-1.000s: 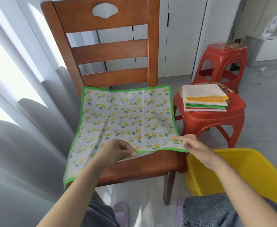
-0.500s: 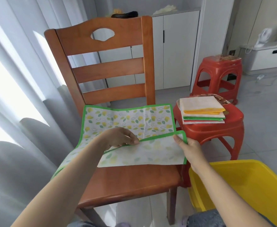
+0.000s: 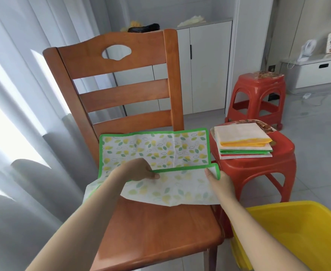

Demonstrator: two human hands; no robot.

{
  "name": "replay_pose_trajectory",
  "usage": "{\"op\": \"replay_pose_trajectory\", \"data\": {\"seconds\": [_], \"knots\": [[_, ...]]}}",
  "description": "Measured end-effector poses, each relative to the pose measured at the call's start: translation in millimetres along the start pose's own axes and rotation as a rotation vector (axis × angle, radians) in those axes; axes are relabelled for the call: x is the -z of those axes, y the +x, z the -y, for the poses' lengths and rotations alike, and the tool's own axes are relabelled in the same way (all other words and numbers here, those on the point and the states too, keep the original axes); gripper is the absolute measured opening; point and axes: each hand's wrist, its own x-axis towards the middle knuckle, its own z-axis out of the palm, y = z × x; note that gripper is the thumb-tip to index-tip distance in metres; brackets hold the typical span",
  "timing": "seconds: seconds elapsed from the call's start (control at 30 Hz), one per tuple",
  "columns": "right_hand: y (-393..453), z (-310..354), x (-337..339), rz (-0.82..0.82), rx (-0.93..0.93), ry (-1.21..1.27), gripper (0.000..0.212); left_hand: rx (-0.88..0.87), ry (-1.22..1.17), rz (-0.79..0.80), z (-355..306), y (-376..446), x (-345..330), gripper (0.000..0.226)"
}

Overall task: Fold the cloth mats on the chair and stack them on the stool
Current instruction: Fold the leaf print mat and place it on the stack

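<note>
Pinching the green border of a lemon-print mat [image 3: 160, 147], the left hand [image 3: 139, 171] is seen with thumb and fingers closed on the folded-over edge near its middle. The right hand [image 3: 217, 180] is clamped on the right end of the same edge, where the green trim curls over the fingertips. The two hands are held apart, one at the middle and one at the right corner of the raised flap. The near half of the mat is turned over so that its paler underside faces up, and its green edge is carried above the printed half, which lies flat against the back of the seat. The left end of the mat is draped over the seat's left side, partly hidden by the left forearm.

The mat is supported on a brown wooden chair [image 3: 160, 231] with a slatted back. Just to the right of the chair, a red plastic stool [image 3: 258, 169] is placed, and a stack of folded mats [image 3: 243, 141] is laid on it, an orange-edged one on top and a green-edged one under it. A yellow tub [image 3: 297, 231] is set on the floor at the lower right, close to the right forearm. A second red stool [image 3: 258, 94] is found farther back, in front of white cabinets [image 3: 205, 71]. Grey curtains [image 3: 14, 133] are hung along the left.
</note>
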Motion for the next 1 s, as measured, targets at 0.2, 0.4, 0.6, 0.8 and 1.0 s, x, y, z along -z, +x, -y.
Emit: {"op": "replay_pose_trajectory", "data": {"seconds": [0.2,0.4,0.6,0.8,1.0], "knots": [[8,-2,-8,0.167,-0.068,-0.178,0.018,0.039,0.193,0.216,10,23,-20,0.052],[8,-10,-13,0.144,0.030,-0.488,0.036,0.000,0.246,0.192,11,32,-41,0.054],[4,-7,-2,0.147,0.086,-0.726,0.047,-0.049,0.306,0.142,15,29,-58,0.045],[3,-11,-3,0.148,0.109,-0.732,0.049,-0.120,0.430,0.026,20,25,-75,0.040],[11,-14,-9,0.077,0.099,-0.712,0.044,-0.141,0.300,-0.064,24,45,-75,0.039]]}}
